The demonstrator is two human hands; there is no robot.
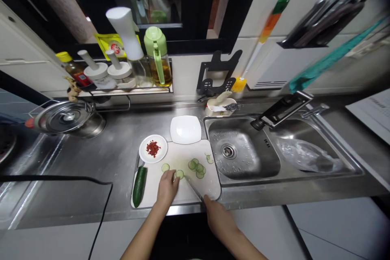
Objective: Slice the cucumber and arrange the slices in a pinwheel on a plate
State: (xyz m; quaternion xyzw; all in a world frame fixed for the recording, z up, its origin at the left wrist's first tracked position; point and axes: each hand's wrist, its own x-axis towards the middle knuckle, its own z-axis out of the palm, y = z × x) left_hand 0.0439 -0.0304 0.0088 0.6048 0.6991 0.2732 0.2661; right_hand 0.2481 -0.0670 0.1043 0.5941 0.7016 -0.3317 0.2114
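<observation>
A white cutting board (183, 195) lies on the counter. On it, my left hand (167, 189) is closed, its thumb and fingertips at the edge of a pale cucumber slice (179, 174). My right hand (221, 217) is wrapped round the handle of a knife (194, 188), whose tip reaches that slice. A second single slice (165, 167) rests just beyond my left fingers. Several thin cucumber slices (197, 168) overlap to the right of the blade, with thin peel-like pieces (209, 158) near the board's right edge. An uncut-looking cucumber piece (139, 187) lies along the left edge.
A plate (141, 152) of chopped red bits overlaps the board's far left corner; a white square dish (185, 129) stands behind. To the right is a double sink (243, 162) with a plastic bag (307, 155). A lidded pot (88, 124) and black cable (105, 203) are left.
</observation>
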